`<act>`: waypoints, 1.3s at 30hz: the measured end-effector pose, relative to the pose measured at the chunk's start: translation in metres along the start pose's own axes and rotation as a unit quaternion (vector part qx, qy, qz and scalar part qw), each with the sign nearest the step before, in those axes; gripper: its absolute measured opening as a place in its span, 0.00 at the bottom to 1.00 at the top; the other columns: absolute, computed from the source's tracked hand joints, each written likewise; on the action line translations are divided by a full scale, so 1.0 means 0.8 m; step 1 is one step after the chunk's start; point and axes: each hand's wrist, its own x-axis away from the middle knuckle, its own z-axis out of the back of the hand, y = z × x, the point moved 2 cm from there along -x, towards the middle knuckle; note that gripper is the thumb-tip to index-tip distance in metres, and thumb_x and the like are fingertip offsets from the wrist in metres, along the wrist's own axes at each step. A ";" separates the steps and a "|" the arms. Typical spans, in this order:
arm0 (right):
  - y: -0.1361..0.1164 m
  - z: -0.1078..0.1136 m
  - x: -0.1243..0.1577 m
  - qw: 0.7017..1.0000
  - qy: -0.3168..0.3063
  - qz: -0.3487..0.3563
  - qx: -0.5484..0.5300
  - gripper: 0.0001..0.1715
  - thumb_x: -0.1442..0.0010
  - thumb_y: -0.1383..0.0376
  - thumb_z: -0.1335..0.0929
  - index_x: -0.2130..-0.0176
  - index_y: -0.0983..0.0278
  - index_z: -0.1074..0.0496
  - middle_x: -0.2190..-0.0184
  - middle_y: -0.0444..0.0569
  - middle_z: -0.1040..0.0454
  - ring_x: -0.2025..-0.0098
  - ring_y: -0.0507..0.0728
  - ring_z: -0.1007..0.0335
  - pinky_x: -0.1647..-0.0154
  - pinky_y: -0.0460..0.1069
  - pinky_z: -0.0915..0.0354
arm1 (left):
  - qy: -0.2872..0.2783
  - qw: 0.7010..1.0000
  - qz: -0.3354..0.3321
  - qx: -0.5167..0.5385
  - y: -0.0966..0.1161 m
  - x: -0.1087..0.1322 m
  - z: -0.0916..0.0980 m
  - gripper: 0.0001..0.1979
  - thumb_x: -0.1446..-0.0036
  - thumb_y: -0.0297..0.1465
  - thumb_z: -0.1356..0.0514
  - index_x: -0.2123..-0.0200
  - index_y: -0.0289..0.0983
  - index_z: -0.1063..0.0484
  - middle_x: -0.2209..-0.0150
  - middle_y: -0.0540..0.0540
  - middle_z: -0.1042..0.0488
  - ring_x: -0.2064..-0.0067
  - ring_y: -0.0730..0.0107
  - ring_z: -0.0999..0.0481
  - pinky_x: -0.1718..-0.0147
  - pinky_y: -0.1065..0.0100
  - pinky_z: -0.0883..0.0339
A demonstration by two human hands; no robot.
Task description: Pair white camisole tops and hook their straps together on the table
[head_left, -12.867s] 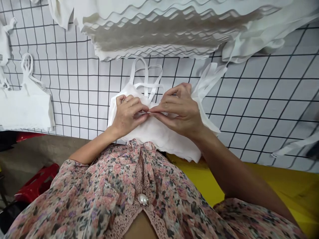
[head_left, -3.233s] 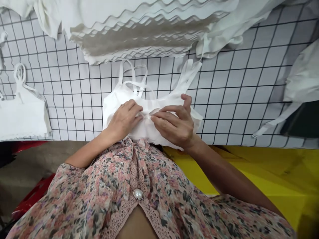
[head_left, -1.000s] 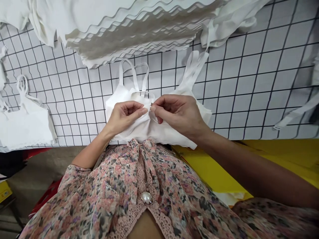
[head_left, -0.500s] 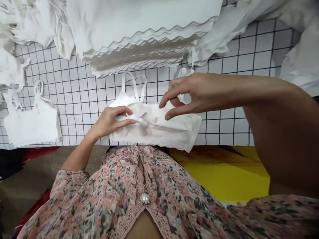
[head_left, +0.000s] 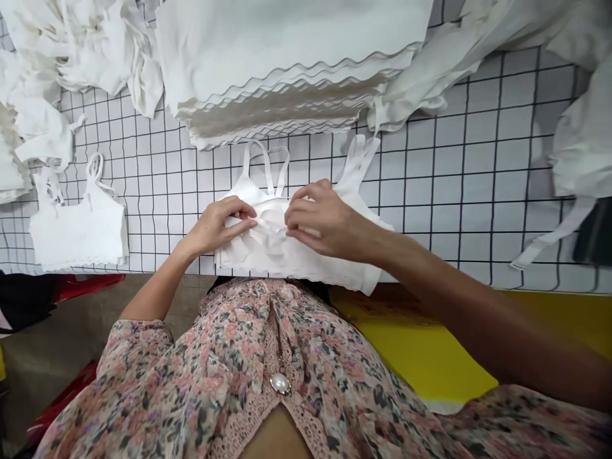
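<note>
A white strappy bra top (head_left: 335, 264) lies at the table's near edge, its shoulder straps pointing away from me. My left hand (head_left: 217, 223) pinches the fabric at its left front between thumb and fingers. Close to it, my right hand (head_left: 322, 220) has its fingers curled and closed on the cloth at the middle. Between the two hands the fabric is bunched and wrinkled. The right hand and wrist cover part of the right side of the top.
Behind the hands lies a tall stack of white wavy-edged garments (head_left: 296, 38). At left are a folded white top (head_left: 79, 233) and a crumpled white heap (head_left: 109, 48). More white garments (head_left: 581, 140) lie at right. Under the gridded tabletop (head_left: 471, 191) is something yellow (head_left: 444, 366).
My right hand came down and left from above the top, its open fingers closing on the cloth. The left hand keeps its pinch. The whole view shifted slightly.
</note>
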 end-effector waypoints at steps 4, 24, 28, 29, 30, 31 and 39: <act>0.015 0.053 -0.031 0.980 -0.048 -0.092 -0.172 0.14 0.29 0.53 0.32 0.63 0.59 0.24 0.69 0.47 0.23 0.66 0.56 0.30 0.59 0.55 0.31 | -0.062 0.998 0.011 -0.014 -0.001 -0.002 0.003 0.11 0.38 0.41 0.31 0.61 0.40 0.19 0.64 0.46 0.19 0.64 0.68 0.24 0.61 0.66 0.35; -0.022 0.017 0.147 0.902 0.237 -0.288 0.217 0.25 0.32 0.46 0.30 0.73 0.57 0.34 0.80 0.48 0.36 0.68 0.64 0.32 0.58 0.62 0.38 | 0.107 0.946 -0.112 -0.285 -0.024 0.043 0.022 0.18 0.38 0.49 0.31 0.55 0.42 0.22 0.55 0.44 0.23 0.53 0.57 0.28 0.48 0.55 0.43; -0.032 -0.009 0.162 0.877 0.255 -0.347 0.210 0.29 0.27 0.42 0.38 0.69 0.60 0.28 0.74 0.49 0.32 0.57 0.67 0.29 0.46 0.68 0.37 | 0.122 0.923 -0.194 -0.308 -0.024 0.084 -0.023 0.12 0.33 0.38 0.32 0.52 0.39 0.24 0.56 0.42 0.21 0.56 0.59 0.27 0.54 0.59 0.37; -0.030 -0.014 0.164 0.874 0.255 -0.354 0.212 0.30 0.28 0.42 0.37 0.69 0.60 0.29 0.74 0.49 0.31 0.57 0.66 0.30 0.45 0.68 0.38 | 0.134 0.922 -0.200 -0.303 -0.026 0.090 -0.029 0.08 0.32 0.32 0.34 0.52 0.38 0.25 0.56 0.42 0.20 0.56 0.60 0.26 0.55 0.59 0.36; -0.026 -0.019 0.167 0.873 0.254 -0.358 0.214 0.30 0.28 0.42 0.37 0.70 0.60 0.30 0.74 0.50 0.30 0.58 0.66 0.31 0.45 0.68 0.38 | 0.147 0.921 -0.205 -0.296 -0.029 0.094 -0.030 0.06 0.32 0.28 0.36 0.52 0.38 0.25 0.56 0.42 0.20 0.57 0.61 0.26 0.56 0.60 0.35; -0.020 -0.022 0.171 0.872 0.253 -0.360 0.214 0.29 0.28 0.42 0.37 0.71 0.59 0.31 0.74 0.50 0.29 0.59 0.65 0.31 0.47 0.67 0.37 | 0.159 0.921 -0.204 -0.290 -0.032 0.097 -0.029 0.06 0.32 0.25 0.37 0.53 0.38 0.25 0.57 0.42 0.20 0.57 0.61 0.25 0.56 0.60 0.35; -0.011 -0.029 0.160 0.856 0.306 -0.326 0.258 0.30 0.30 0.40 0.37 0.57 0.62 0.24 0.59 0.58 0.19 0.52 0.69 0.26 0.41 0.71 0.37 | 0.123 0.941 -0.124 -0.291 -0.016 0.096 -0.011 0.16 0.31 0.35 0.37 0.42 0.42 0.25 0.41 0.40 0.22 0.40 0.54 0.23 0.42 0.50 0.32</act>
